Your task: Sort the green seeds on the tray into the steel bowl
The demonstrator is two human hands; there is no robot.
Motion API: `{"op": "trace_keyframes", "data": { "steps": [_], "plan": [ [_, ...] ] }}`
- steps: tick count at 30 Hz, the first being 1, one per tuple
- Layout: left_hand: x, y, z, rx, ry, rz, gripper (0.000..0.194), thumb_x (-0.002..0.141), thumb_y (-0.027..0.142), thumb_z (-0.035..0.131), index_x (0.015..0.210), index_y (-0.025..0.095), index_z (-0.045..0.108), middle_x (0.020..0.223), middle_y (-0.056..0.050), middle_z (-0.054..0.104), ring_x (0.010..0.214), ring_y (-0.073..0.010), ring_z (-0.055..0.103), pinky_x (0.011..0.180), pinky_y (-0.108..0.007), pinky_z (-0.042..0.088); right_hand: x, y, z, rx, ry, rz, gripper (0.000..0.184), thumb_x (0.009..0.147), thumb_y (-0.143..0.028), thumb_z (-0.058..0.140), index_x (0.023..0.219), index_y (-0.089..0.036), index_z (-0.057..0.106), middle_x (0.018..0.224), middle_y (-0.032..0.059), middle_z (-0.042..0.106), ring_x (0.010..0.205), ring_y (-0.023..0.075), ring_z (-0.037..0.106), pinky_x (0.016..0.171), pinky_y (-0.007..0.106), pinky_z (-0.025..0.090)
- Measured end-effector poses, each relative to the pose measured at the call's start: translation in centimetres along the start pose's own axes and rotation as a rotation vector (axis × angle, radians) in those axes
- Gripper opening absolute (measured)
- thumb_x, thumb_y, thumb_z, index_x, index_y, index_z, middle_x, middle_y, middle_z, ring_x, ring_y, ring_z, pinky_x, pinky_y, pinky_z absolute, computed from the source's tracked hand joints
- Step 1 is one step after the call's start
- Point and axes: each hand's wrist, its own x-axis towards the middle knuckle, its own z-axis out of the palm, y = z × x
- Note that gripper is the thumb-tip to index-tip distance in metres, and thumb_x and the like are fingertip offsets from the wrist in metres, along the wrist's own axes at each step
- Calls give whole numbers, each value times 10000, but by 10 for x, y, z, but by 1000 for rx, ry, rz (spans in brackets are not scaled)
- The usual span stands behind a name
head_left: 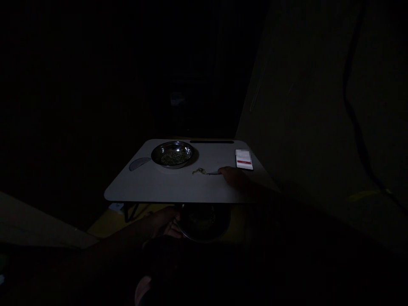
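My right hand (pixel 234 176) is closed round a thin, knife-like tool (pixel 213 173) low over the white table (pixel 153 189). The tool's tip meets a small heap of chopped greenish bits (pixel 200 171) on the tabletop. My left hand (pixel 170 221) grips the left rim of a dark round bowl (pixel 204 236), held just below the table's near edge; a few pale bits show dimly inside. A shiny metal bowl (pixel 172 155) stands at the back left of the table, with more chopped greenish bits in it. Darkness hides much of both hands.
A phone with a lit screen (pixel 244 165) lies at the table's right side. A pale, rounded flat shape (pixel 138 163) is left of the metal bowl. Folding table legs (pixel 129 212) show below. A wall (pixel 302 106) rises on the right. The room is very dark.
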Motion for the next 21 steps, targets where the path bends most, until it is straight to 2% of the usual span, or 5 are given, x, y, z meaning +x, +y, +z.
{"op": "trace_keyframes", "data": {
  "steps": [12, 21],
  "plan": [
    [0, 1, 2, -3, 6, 1, 121, 523, 185, 386, 601, 139, 467, 500, -37, 577, 511, -150, 555, 535, -266, 418, 3, -3, -2, 17, 3, -17, 342, 677, -61, 318, 980, -175, 429, 974, 51, 487, 873, 136, 435, 710, 223, 319],
    [1, -1, 0, -22, -19, 7, 87, 516, 191, 403, 576, 154, 454, 495, -21, 569, 505, -139, 553, 536, -259, 420, -2, 2, -1, 37, 2, 2, 302, 720, -107, 292, 975, -187, 432, 968, 47, 487, 861, 137, 443, 710, 232, 323]
  ]
}}
